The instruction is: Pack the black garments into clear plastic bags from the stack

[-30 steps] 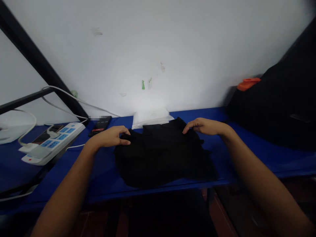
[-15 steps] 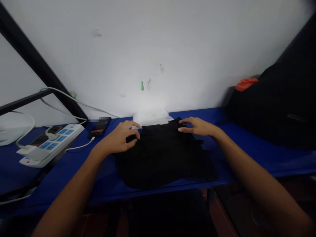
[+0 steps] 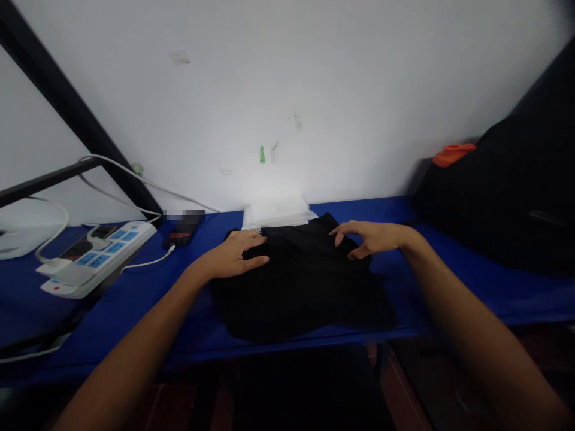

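A piece of black cloth [image 3: 296, 287], perhaps a folded garment, lies on the blue tabletop [image 3: 453, 293] in front of me. My left hand [image 3: 236, 254] rests on its upper left part, thumb and fingers apart. On the upper right part is my right hand [image 3: 363, 236], its fingers bent downward and spread, touching the cloth near its edge. Neither hand has a visible grip on the fabric. Just behind the cloth, against the wall, lies a flat white translucent packet [image 3: 278, 211]. The dark fabric hides its own folds.
To the left lie a white power strip [image 3: 101, 260] with plugs and cables, and a phone [image 3: 182, 230] on a charging cord. A large black bag-like object [image 3: 503, 197] with an orange item [image 3: 453, 154] stands at the right. A black frame bar [image 3: 54, 84] slants along the left.
My left hand has moved right and flattened onto the cloth. My right hand has shifted slightly right, its fingers now bent down. The view has moved a little.
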Demonstrator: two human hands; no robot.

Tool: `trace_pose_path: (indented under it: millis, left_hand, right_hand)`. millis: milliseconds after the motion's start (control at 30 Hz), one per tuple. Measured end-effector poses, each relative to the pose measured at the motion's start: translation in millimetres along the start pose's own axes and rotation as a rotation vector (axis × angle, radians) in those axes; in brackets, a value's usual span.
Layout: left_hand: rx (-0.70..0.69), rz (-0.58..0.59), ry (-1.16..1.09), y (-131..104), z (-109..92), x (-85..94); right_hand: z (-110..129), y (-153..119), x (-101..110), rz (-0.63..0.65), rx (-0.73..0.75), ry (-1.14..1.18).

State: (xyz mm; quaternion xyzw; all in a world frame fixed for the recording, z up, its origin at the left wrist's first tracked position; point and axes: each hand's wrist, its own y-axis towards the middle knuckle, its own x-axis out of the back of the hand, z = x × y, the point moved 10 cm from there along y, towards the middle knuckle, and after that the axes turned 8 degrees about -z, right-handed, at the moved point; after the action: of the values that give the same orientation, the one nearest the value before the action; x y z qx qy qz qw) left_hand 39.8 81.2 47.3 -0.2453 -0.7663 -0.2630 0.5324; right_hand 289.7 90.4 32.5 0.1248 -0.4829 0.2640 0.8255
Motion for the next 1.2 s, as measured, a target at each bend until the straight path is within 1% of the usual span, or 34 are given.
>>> trace_pose_path:
  millis: [67,133,167,267,333,433,500,600,633,667,700,767,833,900,933,1000,1067,1133,1200]
  left_hand:
    - [0.021,-0.009,0.026,2.0,4.2,-3.3]
    - [0.047,-0.021,0.053,3.9,9.3,-6.3]
    - [0.058,-0.031,0.07,4.8,11.7,-7.1]
    - [0.091,-0.066,0.149,6.5,18.3,-7.2]
    - [0.106,-0.08,0.199,6.8,20.9,-6.8]
    - [0.103,-0.078,0.231,6.4,20.4,-6.6]
    - [0.081,-0.104,0.223,5.9,16.4,-1.7]
    - [0.041,-0.196,0.188,4.5,7.3,15.0]
    - [0.034,-0.215,0.167,3.8,4.8,19.9]
    - [0.034,-0.216,0.14,3.1,3.3,22.9]
    - [0.039,-0.196,0.109,2.6,2.7,23.3]
    - [0.069,-0.113,0.061,1.4,5.1,17.5]
    - [0.109,-0.013,0.04,-0.4,11.0,6.6]
    - [0.139,0.048,0.031,-1.9,17.3,-2.0]
    - [0.146,0.055,0.028,-2.0,19.6,-4.0]
    - [0.14,0.033,0.034,-1.3,20.5,-2.6]
    - [0.12,0.001,0.048,-1.1,16.1,3.9]
    - [0.098,-0.025,0.035,-3.0,6.4,14.7]
    - [0.078,-0.039,-0.023,-8.1,-7.5,29.1]
  right_hand:
    - [-5.2,5.2,0.3,-0.041,0.001,0.008]
    - [-8.9,11.7,6.2,-0.148,-0.003,0.033]
    - [-10.5,14.8,11.8,-0.231,-0.008,0.049]
    - [-15.3,19.3,31.3,-0.533,-0.017,0.073]
    - [-21.9,20.6,37.7,-0.682,-0.048,0.029]
    - [-36.4,23.0,39.6,-0.792,-0.138,-0.085]
    - [-42.0,21.3,43.3,-0.849,-0.172,-0.121]
    - [-32.4,11.1,55.1,-0.943,-0.123,-0.104]
    - [-25.2,7.8,58.0,-0.945,-0.085,-0.078]
    - [-16.8,6.2,58.6,-0.913,-0.041,-0.045]
    - [-7.6,6.7,56.1,-0.844,0.006,-0.01]
    - [9.9,11.3,41.5,-0.622,0.085,0.042]
    - [21.4,14.6,22.2,-0.407,0.131,0.039]
    - [23.6,16.9,7.0,-0.276,0.142,-0.014]
    - [22.0,18.4,0.7,-0.23,0.138,-0.047]
    - [18.4,21.2,-9.0,-0.16,0.135,-0.101]
    - [18.7,21.6,-11.8,-0.128,0.148,-0.119]
    - [23.2,17.9,-3.2,-0.156,0.155,-0.103]
    - [29.4,9.1,11.9,-0.193,0.14,-0.031]
